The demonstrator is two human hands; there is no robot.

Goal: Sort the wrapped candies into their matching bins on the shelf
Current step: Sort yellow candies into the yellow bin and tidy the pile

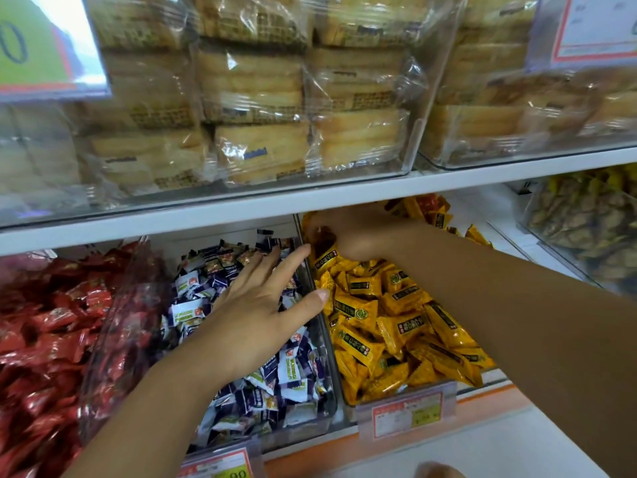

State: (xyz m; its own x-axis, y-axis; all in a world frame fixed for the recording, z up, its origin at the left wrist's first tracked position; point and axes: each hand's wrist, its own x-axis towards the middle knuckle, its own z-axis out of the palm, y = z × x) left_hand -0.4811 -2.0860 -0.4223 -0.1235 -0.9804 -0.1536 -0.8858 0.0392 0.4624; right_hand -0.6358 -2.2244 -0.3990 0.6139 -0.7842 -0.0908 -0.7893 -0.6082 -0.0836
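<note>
Three clear bins stand side by side on the lower shelf. The left bin [103, 339] holds red wrapped candies [44, 332]. The middle bin [331, 384] holds navy-and-white wrapped candies [289, 370]. The right bin [348, 408] holds yellow wrapped candies [389, 322]. My left hand [255, 308] hovers flat over the middle bin, fingers spread and straight, holding nothing. My right hand [351, 232] reaches deep into the back of the yellow bin, fingers curled around a dark-wrapped candy [324, 241] at the bin's left wall.
The upper shelf [344, 194] carries clear boxes of wrapped pastries [262, 108] just above my right hand. Price tags [406, 415] hang on the bin fronts. Another clear bin of brownish snacks [586, 222] stands at the far right.
</note>
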